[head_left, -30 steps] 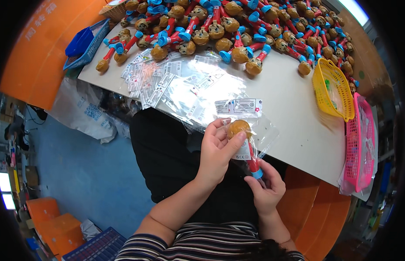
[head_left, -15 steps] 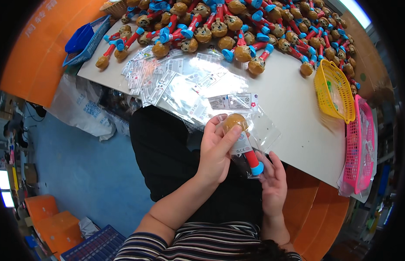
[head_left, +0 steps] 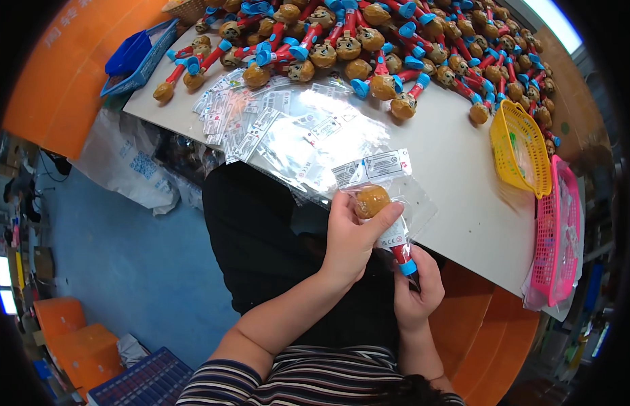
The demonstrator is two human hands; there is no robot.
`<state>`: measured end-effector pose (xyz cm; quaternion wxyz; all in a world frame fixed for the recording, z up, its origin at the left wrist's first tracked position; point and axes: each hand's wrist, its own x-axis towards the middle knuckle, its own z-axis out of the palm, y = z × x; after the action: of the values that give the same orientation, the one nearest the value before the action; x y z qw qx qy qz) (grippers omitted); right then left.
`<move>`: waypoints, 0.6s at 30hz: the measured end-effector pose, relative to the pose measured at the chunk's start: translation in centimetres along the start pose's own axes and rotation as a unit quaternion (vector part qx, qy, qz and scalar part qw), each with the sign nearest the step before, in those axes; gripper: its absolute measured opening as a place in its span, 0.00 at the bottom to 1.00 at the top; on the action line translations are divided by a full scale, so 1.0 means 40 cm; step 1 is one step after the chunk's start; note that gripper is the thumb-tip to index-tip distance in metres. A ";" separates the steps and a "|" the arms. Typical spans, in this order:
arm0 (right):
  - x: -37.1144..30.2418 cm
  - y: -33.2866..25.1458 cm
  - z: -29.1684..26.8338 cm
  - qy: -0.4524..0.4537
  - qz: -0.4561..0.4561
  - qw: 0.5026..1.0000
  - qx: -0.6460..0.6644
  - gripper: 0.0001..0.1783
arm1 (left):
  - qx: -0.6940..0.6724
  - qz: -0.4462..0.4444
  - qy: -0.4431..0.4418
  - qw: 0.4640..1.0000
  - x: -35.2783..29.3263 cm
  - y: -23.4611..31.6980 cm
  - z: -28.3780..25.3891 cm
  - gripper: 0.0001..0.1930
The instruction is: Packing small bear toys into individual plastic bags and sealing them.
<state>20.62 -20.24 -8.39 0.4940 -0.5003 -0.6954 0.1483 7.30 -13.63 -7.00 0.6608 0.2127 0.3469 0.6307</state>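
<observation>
Above my lap, a doll-headed toy (head_left: 373,201) with a brown head, red handle and blue end sits inside a clear plastic bag (head_left: 418,203). My left hand (head_left: 355,237) is closed round the bagged toy just below its head, thumb across the front. At the toy's blue end, the bent fingers of my right hand (head_left: 420,287) pinch the lower part of the bag; the fingertips are partly hidden. The bag's printed header (head_left: 372,167) points away from me, toward a pile of flat clear bags (head_left: 288,135) on the table.
Many similar toys (head_left: 349,47) are heaped across the far side of the white table (head_left: 464,203). A yellow basket (head_left: 521,149) and a pink basket (head_left: 555,230) stand at the right edge. A blue basket (head_left: 142,64) is at the far left, beside an orange panel (head_left: 57,81).
My right hand has closed in from beside the bag onto its lower end. The left hand and bagged toy have shifted slightly right and nearer to me.
</observation>
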 end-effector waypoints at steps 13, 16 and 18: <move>0.000 -0.061 -0.011 0.041 0.233 0.947 0.216 0.24 | -0.052 0.021 0.035 0.998 0.008 0.025 -0.012 0.22; 0.008 -0.063 -0.028 0.004 0.235 0.961 0.146 0.16 | -0.046 0.029 0.042 0.998 0.009 0.031 -0.018 0.22; 0.005 -0.056 -0.039 -0.007 0.294 0.929 0.226 0.13 | -0.055 0.025 0.051 0.997 0.011 0.038 -0.023 0.22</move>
<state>20.71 -21.53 -5.98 0.5233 -0.5562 -0.4691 0.4436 5.57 -13.16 -6.63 0.6370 0.1518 0.3400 0.6750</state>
